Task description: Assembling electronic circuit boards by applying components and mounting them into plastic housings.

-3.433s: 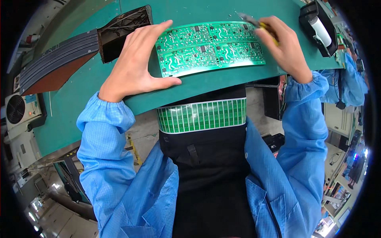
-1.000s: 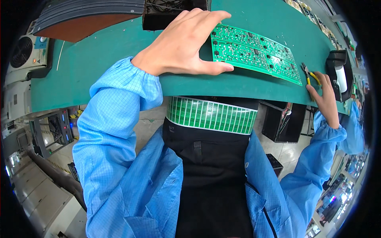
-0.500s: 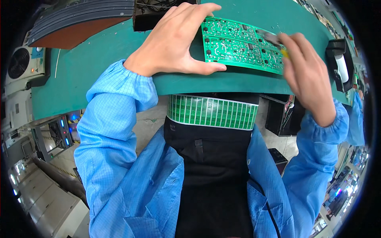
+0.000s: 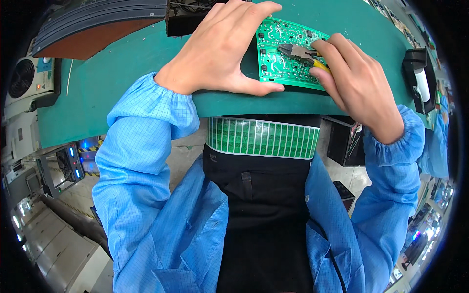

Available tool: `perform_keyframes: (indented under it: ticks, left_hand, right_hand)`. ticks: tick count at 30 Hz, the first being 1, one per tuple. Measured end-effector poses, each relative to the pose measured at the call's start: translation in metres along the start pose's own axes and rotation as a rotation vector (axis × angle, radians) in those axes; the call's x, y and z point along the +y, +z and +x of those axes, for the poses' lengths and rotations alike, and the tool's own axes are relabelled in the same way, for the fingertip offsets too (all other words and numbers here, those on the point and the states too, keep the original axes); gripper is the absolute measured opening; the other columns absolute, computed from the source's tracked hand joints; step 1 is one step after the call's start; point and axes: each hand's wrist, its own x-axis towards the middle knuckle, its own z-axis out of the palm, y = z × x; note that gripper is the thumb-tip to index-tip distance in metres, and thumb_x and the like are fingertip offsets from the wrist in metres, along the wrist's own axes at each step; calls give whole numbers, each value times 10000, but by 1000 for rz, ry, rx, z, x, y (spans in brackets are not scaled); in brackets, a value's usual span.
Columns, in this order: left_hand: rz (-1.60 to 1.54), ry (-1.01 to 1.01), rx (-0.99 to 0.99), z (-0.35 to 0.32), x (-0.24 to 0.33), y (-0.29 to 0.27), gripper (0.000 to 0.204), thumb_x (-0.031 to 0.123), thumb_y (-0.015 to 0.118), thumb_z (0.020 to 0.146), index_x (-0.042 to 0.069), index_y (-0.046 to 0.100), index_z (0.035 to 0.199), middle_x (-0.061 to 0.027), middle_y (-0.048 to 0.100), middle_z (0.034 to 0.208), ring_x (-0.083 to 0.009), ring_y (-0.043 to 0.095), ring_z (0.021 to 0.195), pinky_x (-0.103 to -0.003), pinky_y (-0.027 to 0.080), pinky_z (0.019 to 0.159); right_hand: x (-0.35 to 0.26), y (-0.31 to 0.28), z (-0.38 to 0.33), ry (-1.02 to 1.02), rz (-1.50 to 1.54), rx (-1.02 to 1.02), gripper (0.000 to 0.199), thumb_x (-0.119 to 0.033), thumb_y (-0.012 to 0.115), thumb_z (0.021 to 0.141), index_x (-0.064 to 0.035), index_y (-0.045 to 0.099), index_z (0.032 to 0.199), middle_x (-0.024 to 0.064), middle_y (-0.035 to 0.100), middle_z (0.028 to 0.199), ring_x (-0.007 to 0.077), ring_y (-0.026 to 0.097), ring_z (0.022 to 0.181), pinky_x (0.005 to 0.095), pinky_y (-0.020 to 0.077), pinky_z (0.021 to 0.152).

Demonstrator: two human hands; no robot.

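Observation:
A green circuit board (image 4: 273,62), dense with small parts and solder joints, lies on the green work surface. My left hand (image 4: 220,51) spans its left end, thumb at the near edge and fingers at the far edge, gripping it between them. In my right hand (image 4: 359,80) is a pair of diagonal cutters (image 4: 299,52) with yellow handles. Their jaws point left and are over the board's face; whether they touch it I cannot tell. The right end of the board is hidden behind my right hand.
The green mat (image 4: 122,85) covers the table. A dark ridged case (image 4: 102,24) and a black box (image 4: 188,22) with cables stand at the far left. A black holder with a white roll (image 4: 421,83) is at the right edge. A sheet of green labels (image 4: 264,138) lies across my lap.
My right hand has moved left with the cutters, bringing their jaws over the left part of the board. The board and my left hand have shifted slightly right.

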Motion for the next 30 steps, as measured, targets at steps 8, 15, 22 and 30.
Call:
perform_keyframes:
  ticks: [8, 15, 22, 30]
  left_hand:
    - [7, 10, -2, -2, -1, -3, 1025, 463, 909, 659, -81, 443, 1392, -225, 564, 1195, -378, 577, 1065, -430, 453, 910]
    - [0, 18, 1, -2, -1, -2, 1024, 451, 911, 660, -77, 437, 1398, -224, 562, 1190, -380, 577, 1054, -433, 452, 910]
    - [11, 29, -3, -1, 0, -3, 1020, 444, 913, 659, -75, 440, 1398, -224, 563, 1194, -385, 576, 1056, -439, 454, 915]
    - [20, 44, -5, -3, -1, -2, 1021, 445, 916, 652, -74, 440, 1392, -229, 564, 1196, -389, 579, 1062, -445, 460, 923]
  right_hand:
    - [-2, -1, 4, -11, 23, -35, 315, -198, 689, 948, -6, 597, 1180, 149, 573, 1029, 330, 637, 843, 427, 533, 705]
    - [1, 1, 5, -57, -54, -9, 300, -250, 688, 954, -23, 602, 1130, 128, 576, 1009, 299, 638, 832, 411, 534, 693]
    - [0, 5, 6, -63, -83, -9, 259, -262, 684, 958, -42, 600, 1066, 105, 591, 964, 275, 633, 813, 392, 537, 669]
    - [2, 6, 10, -98, -83, -13, 236, -268, 692, 954, -62, 596, 1015, 85, 594, 896, 266, 637, 750, 396, 523, 610]
